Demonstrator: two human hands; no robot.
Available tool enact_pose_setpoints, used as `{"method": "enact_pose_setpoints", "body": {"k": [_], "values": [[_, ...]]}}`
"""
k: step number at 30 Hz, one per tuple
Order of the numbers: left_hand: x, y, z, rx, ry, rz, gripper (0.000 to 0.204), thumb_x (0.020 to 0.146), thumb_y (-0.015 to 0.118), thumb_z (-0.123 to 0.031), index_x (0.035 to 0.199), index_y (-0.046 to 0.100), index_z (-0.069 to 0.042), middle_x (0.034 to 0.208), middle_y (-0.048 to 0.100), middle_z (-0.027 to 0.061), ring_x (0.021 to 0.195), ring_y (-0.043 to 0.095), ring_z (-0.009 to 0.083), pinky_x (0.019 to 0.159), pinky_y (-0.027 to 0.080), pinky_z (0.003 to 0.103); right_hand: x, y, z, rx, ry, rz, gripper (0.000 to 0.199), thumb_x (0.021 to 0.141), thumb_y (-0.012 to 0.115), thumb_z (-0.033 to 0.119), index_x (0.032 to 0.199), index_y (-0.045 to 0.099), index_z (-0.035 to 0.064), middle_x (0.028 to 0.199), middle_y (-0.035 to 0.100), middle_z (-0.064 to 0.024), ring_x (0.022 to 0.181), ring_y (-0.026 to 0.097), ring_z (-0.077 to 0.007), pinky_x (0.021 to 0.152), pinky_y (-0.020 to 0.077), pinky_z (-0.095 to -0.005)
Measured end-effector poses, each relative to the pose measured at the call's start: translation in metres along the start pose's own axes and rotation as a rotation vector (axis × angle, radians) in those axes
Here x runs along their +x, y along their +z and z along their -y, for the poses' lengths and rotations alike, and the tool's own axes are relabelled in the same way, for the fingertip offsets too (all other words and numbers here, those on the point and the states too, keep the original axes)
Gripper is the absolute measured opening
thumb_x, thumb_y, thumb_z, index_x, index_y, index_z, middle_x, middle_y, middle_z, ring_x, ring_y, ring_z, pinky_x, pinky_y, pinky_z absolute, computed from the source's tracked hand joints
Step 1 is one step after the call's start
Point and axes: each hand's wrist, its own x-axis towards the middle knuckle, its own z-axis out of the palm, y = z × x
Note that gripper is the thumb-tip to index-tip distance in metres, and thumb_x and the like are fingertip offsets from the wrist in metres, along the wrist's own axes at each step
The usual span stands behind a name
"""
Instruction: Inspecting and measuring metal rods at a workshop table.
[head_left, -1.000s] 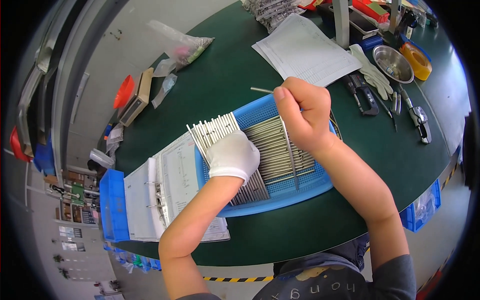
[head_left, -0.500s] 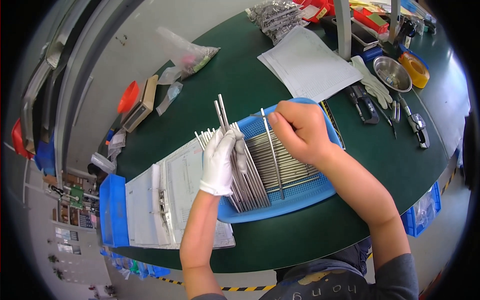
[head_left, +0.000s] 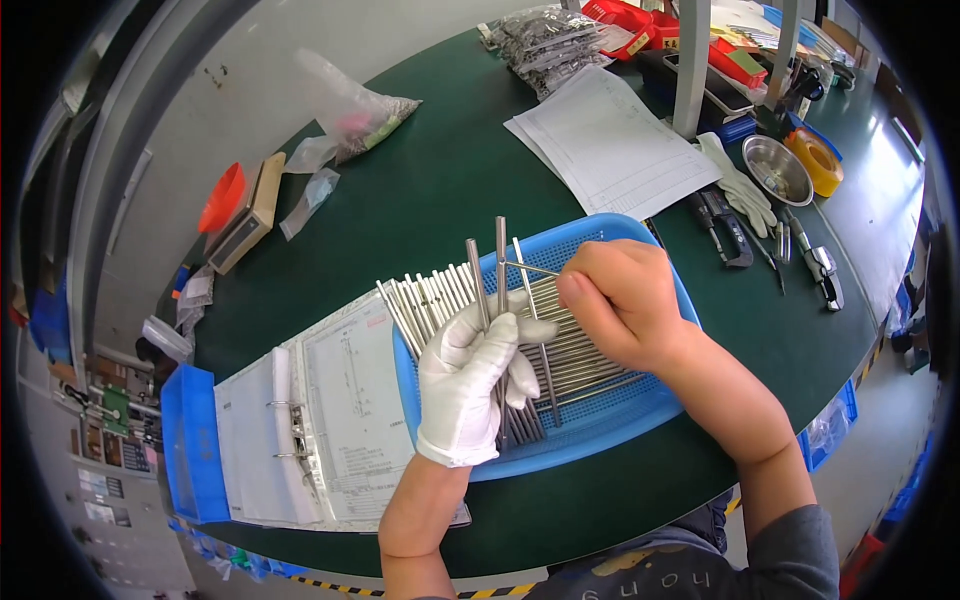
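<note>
My left hand (head_left: 466, 375), in a white glove, is closed around two metal rods (head_left: 502, 245) that stick up past its fingers over the blue basket (head_left: 628, 430). My bare right hand (head_left: 622, 302) pinches a thin metal pin-like tool (head_left: 535, 268). Its tip meets the upper part of the right-hand held rod; whether it enters a hole is too small to tell. Behind the glove, a row of rods (head_left: 425, 305) leans in the basket's left side. More rods (head_left: 590, 362) lie crosswise to the right, with a single rod (head_left: 545, 370) slanting across them.
An open ring binder (head_left: 355, 420) lies left of the basket, beside a blue bin (head_left: 190, 440). Paper sheets (head_left: 620, 140) lie beyond it. Calipers-like tools (head_left: 722, 225), a white glove (head_left: 740, 185) and a metal bowl (head_left: 778, 170) sit at the right. A scale (head_left: 250, 215) stands far left.
My left hand has moved right and nearer with the two rods, bringing them to the tool's tip. The tool now shows across one rod. The whole view has shifted slightly.
</note>
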Motion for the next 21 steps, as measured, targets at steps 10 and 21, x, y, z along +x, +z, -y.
{"method": "enact_pose_setpoints", "body": {"k": [10, 21], "values": [[-0.001, -0.002, 0.0, -0.006, -0.021, -0.001, 0.029, 0.092, 0.052, -0.009, 0.116, 0.053, 0.007, 0.092, 0.066, 0.0161, 0.059, 0.062, 0.0112, 0.048, 0.049, 0.017, 0.001, 0.0, 0.003, -0.005, -0.065, -0.021, 0.02, 0.073, 0.063, 0.001, 0.061, 0.047, 0.0046, 0.05, 0.044, -0.0067, 0.04, 0.043, -0.0248, 0.038, 0.0313, -0.0336], [-0.006, 0.009, 0.005, 0.328, 0.07, -0.111, 0.03, 0.088, 0.058, -0.006, 0.115, 0.056, 0.006, 0.096, 0.066, 0.0146, 0.067, 0.063, 0.0103, 0.056, 0.052, 0.019, 0.0, -0.004, 0.012, -0.194, -0.048, 0.078, 0.024, 0.077, 0.063, 0.007, 0.059, 0.047, 0.0061, 0.051, 0.047, -0.0064, 0.04, 0.045, -0.0249, 0.038, 0.0327, -0.0343]]}}
